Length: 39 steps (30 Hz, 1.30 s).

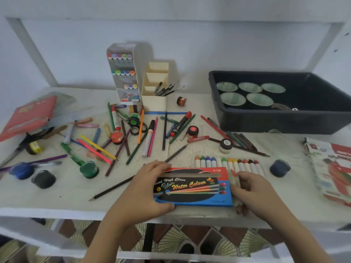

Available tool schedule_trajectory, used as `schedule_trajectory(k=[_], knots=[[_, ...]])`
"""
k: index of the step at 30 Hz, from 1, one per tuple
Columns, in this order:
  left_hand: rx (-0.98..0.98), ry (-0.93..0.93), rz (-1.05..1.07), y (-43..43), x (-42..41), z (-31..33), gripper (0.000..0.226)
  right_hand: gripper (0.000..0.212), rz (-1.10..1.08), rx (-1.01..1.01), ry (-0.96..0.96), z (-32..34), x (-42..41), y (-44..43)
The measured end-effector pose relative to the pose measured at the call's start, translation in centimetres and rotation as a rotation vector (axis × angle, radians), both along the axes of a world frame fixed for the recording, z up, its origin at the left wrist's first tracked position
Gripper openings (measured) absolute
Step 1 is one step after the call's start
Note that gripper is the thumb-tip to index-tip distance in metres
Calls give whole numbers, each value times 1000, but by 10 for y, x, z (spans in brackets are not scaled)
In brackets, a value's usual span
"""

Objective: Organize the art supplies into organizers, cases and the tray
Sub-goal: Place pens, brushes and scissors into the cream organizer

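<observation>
Head view. Water-colour box (192,186): flat on the white table (66,194), near its front edge. Left hand (146,186): fingers curled over the box's left end, gripping. Right hand (252,190): fingers curled round paint tubes (228,164) at the box's right end.

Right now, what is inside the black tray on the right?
Five pale green cups stand in the black tray, three behind, two in front. A greyish thing beside them is too blurred to name. The tray's near wall hides the floor in front of them.
</observation>
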<state>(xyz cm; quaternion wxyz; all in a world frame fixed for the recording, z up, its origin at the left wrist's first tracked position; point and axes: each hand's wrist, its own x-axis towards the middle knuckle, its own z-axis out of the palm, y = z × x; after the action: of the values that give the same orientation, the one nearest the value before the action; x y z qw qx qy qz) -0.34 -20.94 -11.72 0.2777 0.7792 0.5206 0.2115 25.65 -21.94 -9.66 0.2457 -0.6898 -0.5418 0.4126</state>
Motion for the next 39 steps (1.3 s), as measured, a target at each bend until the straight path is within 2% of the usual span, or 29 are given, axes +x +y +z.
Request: schedule_trajectory(k=[4, 7, 12, 14, 17, 22, 29, 34, 39], knots=[[88, 146, -28, 4, 22, 0, 99, 19, 17, 52, -22, -3, -1, 3], [164, 218, -67, 4, 39, -2, 96, 13, 45, 66, -35, -6, -1, 3], [198, 181, -114, -3, 49, -3, 86, 14, 80, 132, 12, -9, -1, -1], [164, 155, -101, -4, 44, -3, 83, 16, 104, 181, -62, -14, 2, -2], [140, 139, -88, -6, 38, -2, 81, 22, 137, 277, -301, -20, 8, 1], [115, 164, -72, -9, 34, -5, 82, 29, 196, 348, -525, -23, 12, 3], [79, 193, -73, -10, 27, -9, 87, 47, 301, 503, -541, -28, 26, 22], [61, 180, -68, -9, 24, -7, 87, 74, 445, 360, -555, -18, 31, 45], [55, 193, -73, -8, 20, -6, 87, 85, 478, 316, -596, -19, 34, 55]])
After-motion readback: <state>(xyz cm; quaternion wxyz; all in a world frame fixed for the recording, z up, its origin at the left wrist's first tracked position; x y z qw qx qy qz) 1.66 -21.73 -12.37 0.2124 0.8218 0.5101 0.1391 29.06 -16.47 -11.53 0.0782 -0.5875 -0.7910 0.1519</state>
